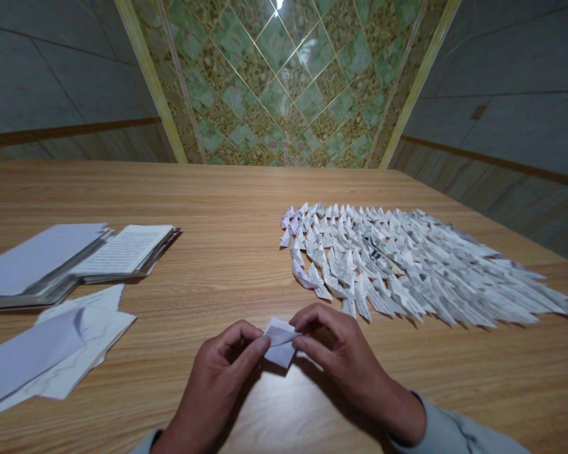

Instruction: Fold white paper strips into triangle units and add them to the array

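Between my two hands, just above the near part of the table, is a small folded piece of white paper (280,356). My left hand (224,362) pinches its left edge between thumb and fingers. On the opposite side, my right hand (338,347) grips the right edge the same way. A crease runs across the middle of the paper, with flaps above and below it. Beyond my right hand lie many folded paper boats (388,258), set close together in rows, mostly white with print and a few pale lilac.
At the left, a stack of paper and booklets (42,258) lies beside a printed book (125,249). Nearer are loose sheets (94,334), some torn-edged. The wooden table (208,265) reaches back toward a green tiled wall (284,94).
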Demonstrator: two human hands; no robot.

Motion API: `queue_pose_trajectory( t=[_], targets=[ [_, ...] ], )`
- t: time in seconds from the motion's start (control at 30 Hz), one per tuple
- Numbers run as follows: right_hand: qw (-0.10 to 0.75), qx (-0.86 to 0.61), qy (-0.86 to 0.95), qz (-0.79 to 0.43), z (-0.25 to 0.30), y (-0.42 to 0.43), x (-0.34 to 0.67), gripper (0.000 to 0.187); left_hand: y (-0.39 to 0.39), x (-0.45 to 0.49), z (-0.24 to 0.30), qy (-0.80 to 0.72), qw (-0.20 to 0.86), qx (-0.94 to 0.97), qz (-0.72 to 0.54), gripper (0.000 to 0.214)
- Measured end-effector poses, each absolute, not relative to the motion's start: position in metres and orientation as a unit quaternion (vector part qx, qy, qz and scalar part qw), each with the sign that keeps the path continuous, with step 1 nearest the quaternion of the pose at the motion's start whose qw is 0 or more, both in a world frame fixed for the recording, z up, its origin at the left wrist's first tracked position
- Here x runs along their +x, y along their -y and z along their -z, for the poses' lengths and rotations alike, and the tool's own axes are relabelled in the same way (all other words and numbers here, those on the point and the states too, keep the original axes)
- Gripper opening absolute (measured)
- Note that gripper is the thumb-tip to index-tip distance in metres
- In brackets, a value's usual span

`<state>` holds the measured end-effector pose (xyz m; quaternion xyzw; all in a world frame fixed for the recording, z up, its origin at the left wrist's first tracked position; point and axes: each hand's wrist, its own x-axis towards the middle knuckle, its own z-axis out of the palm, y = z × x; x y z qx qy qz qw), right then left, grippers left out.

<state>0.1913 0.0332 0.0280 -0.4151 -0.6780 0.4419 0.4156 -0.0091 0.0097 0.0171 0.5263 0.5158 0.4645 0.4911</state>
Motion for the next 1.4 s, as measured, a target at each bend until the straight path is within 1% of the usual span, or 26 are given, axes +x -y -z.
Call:
queue_pose_trajectory(
  t=[0.1,0.3,0.37,0.5,0.67,0.77,0.87,0.93,1.0,1.13,1.2,1.3,1.4],
  targets=[
    [0.408,-0.415,0.684,-0.440,-0.029,-0.034,0.191,0.002,-0.009,-0.009,-0.017,-0.513,0.497,0.528,-0.459,0.028],
    [0.394,-0.405,0.642,-0.518,-0.032,-0.032,0.192,0.012,-0.008,-0.010,-0.019,-0.526,0.480,0.544,-0.444,0.030],
    [0.394,-0.401,0.643,-0.520,-0.032,-0.032,0.192,0.013,-0.008,-0.009,-0.020,-0.527,0.476,0.545,-0.446,0.031],
    [0.412,-0.399,0.626,-0.529,-0.033,-0.031,0.191,0.008,-0.009,-0.008,-0.023,-0.534,0.471,0.544,-0.443,0.032],
    [0.420,-0.395,0.645,-0.501,-0.034,-0.031,0.192,0.007,-0.011,-0.008,-0.020,-0.529,0.480,0.555,-0.427,0.032],
    [0.396,-0.401,0.663,-0.492,-0.035,-0.031,0.194,0.008,-0.011,-0.009,-0.015,-0.522,0.494,0.558,-0.416,0.023],
    [0.362,-0.394,0.681,-0.499,-0.036,-0.031,0.194,0.006,-0.010,-0.011,-0.013,-0.518,0.515,0.551,-0.403,0.026],
    [0.361,-0.389,0.673,-0.515,-0.035,-0.030,0.194,0.004,-0.010,-0.011,-0.015,-0.514,0.533,0.540,-0.401,0.024],
    [0.377,-0.387,0.645,-0.541,-0.032,-0.030,0.193,0.009,-0.011,-0.010,-0.016,-0.511,0.544,0.517,-0.419,0.025],
    [0.383,-0.377,0.594,-0.598,-0.023,-0.027,0.188,0.030,-0.013,-0.008,-0.014,-0.491,0.593,0.445,-0.458,0.029],
    [0.376,-0.379,0.589,-0.607,-0.020,-0.025,0.184,0.028,-0.013,-0.007,-0.011,-0.477,0.612,0.422,-0.468,0.030],
    [0.377,-0.411,0.593,-0.581,-0.021,-0.023,0.179,0.016,-0.011,-0.005,-0.007,-0.458,0.619,0.424,-0.477,0.029],
    [0.385,-0.458,0.646,-0.474,-0.023,-0.024,0.178,0.015,-0.009,-0.005,-0.006,-0.450,0.602,0.460,-0.472,0.023]
  ],
)
